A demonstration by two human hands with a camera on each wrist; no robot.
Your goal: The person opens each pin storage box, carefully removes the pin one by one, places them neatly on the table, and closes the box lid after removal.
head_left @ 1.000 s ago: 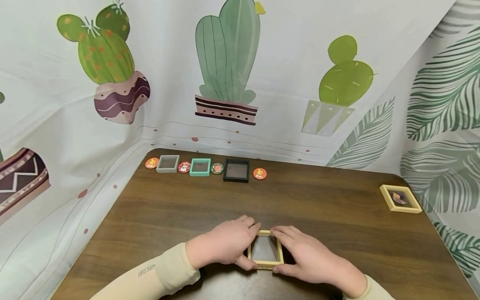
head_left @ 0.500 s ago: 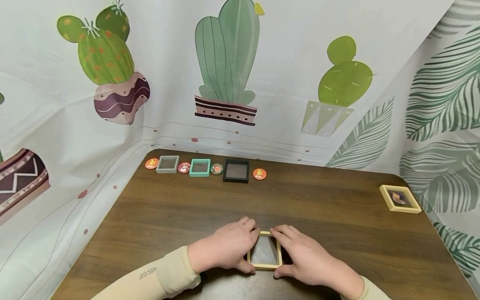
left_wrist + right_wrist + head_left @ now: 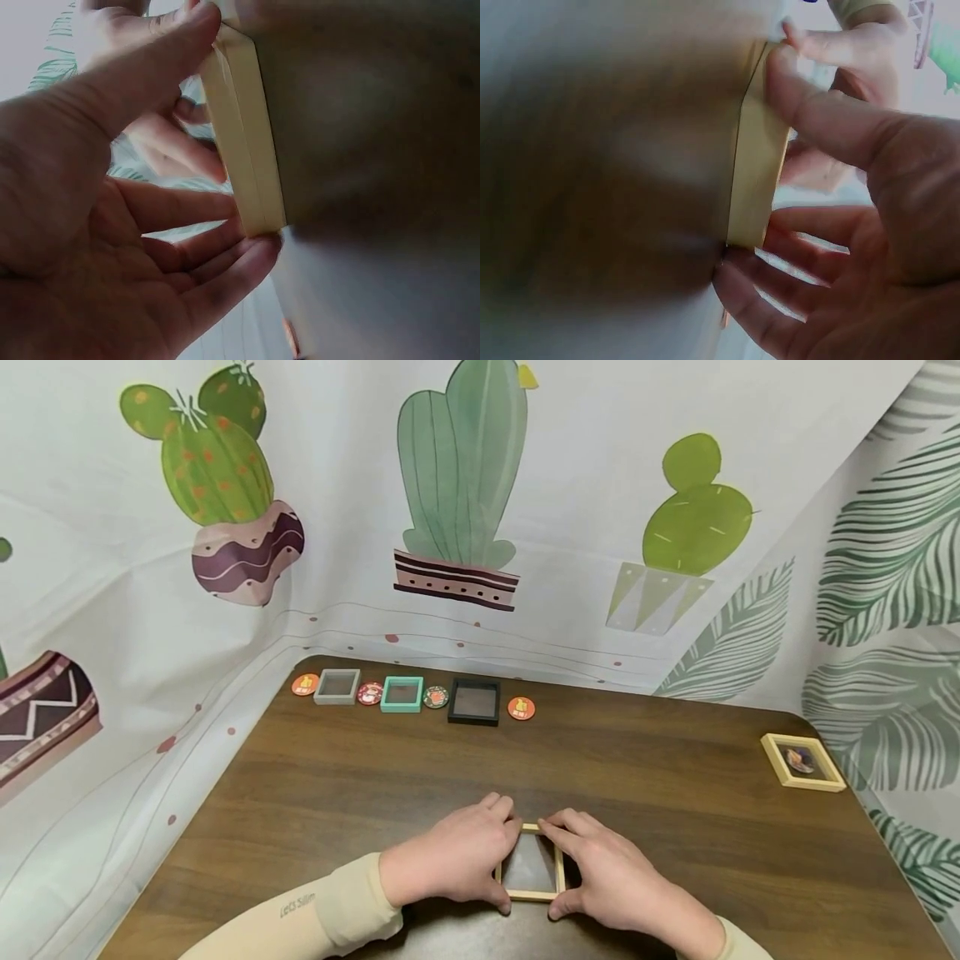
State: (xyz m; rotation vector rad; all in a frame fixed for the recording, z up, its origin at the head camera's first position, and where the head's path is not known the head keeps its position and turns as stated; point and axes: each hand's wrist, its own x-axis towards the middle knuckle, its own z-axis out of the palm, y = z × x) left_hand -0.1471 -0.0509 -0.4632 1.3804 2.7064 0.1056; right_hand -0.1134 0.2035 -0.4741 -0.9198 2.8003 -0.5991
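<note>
A yellow-rimmed square display frame [image 3: 532, 896] with a clear pane lies on the table in front of me. From the left, my left hand [image 3: 461, 853] holds it, thumb at the near corner and fingers at the far one. Opposite, my right hand [image 3: 609, 870] grips the right side the same way. The left wrist view shows the frame's side [image 3: 247, 139] spanned between thumb and fingertips, with a thin seam along it. In the right wrist view the other side [image 3: 756, 172] sits between thumb and fingers. The hands cover parts of both side rims.
Along the table's back edge stand a grey frame [image 3: 337, 687], a teal frame [image 3: 402, 694] and a black frame [image 3: 474, 702], with round discs such as an orange one [image 3: 521, 708] between and beside them. Another yellow frame [image 3: 802, 762] holding a round piece lies far right.
The frame's near side showed a deeper, layered face a second ago and now looks thinner. Both thumbs have slid slightly toward me at the near corners. Otherwise the hands stay in place.
</note>
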